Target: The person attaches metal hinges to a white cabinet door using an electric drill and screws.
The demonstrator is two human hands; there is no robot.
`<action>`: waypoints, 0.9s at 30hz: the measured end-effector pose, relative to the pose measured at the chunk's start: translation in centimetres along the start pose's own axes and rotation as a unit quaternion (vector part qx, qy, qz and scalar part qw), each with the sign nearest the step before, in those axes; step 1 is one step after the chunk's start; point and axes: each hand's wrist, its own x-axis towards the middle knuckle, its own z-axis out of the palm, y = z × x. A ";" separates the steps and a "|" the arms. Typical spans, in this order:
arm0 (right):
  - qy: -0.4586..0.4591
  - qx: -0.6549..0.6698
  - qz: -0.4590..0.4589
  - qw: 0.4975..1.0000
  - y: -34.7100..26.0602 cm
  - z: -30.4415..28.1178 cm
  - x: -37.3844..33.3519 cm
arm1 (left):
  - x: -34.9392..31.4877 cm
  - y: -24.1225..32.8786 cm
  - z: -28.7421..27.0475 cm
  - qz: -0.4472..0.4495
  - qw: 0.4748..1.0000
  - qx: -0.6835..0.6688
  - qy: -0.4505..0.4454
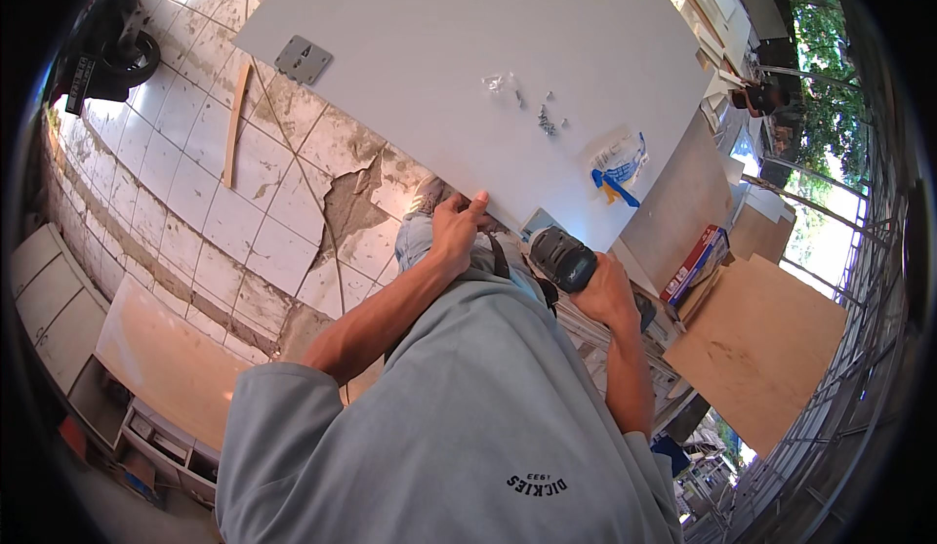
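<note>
A cordless drill (561,259), black and grey, is in my right hand (607,295), which is closed around its handle. Its front end points at a small metal plate (536,222) on the near edge of a large white panel (420,66). At that same edge, left of the drill, my left hand (459,230) is closed with the thumb up against the panel; its other fingers are partly hidden. Several loose screws (547,122) lie on the panel beside a small clear bag (498,83). Right of them rests a clear packet (625,159) with a blue and yellow piece (617,181).
Another metal plate (304,59) sits at the panel's left edge. A wooden strip (237,124) and a thin cable (327,217) lie on the broken tile floor (210,168). To the right are a long red-and-blue box (695,263) and a brown board (766,344). A motorbike wheel (137,59) stands far left.
</note>
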 end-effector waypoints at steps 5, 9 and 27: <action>0.028 -0.055 -0.014 0.998 -0.6 -0.1 0.1 | 0.2 -0.1 -0.2 0.003 1.000 0.009 0.001; -0.003 -0.077 -0.036 0.996 -0.8 -1.4 -0.2 | 0.4 -0.3 -0.3 0.011 1.000 0.007 -0.015; 0.250 0.292 0.103 0.917 8.5 8.6 -11.8 | 6.1 11.3 6.0 0.618 0.552 0.559 -0.037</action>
